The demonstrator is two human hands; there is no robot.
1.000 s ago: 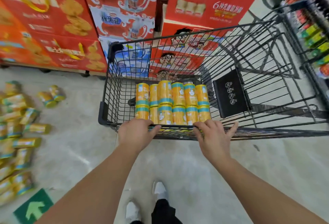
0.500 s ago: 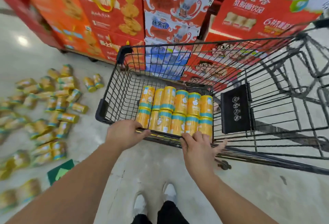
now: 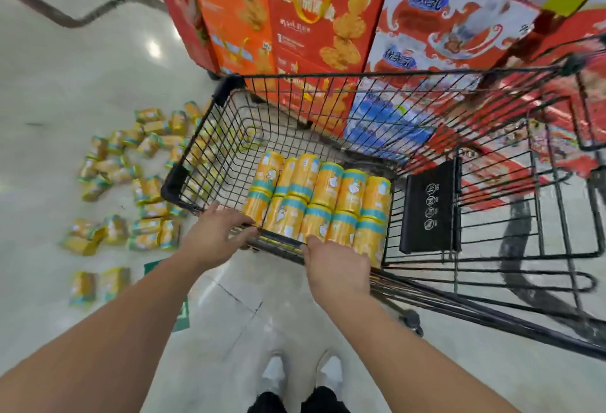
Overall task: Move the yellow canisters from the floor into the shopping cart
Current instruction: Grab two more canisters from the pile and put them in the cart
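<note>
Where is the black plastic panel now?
In the head view, the black panel hangs in the shopping cart, just right of the yellow canisters.

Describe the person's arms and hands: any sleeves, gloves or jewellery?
Both arms are bare as far as the frame shows: no sleeve on the left arm or the right arm. The left hand and right hand are ungloved, with no ring, watch or wristband visible. Blur softens fine detail.

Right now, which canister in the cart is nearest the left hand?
The leftmost canister of the near row, just beyond the left hand; the rest lie farther right or behind.
</note>
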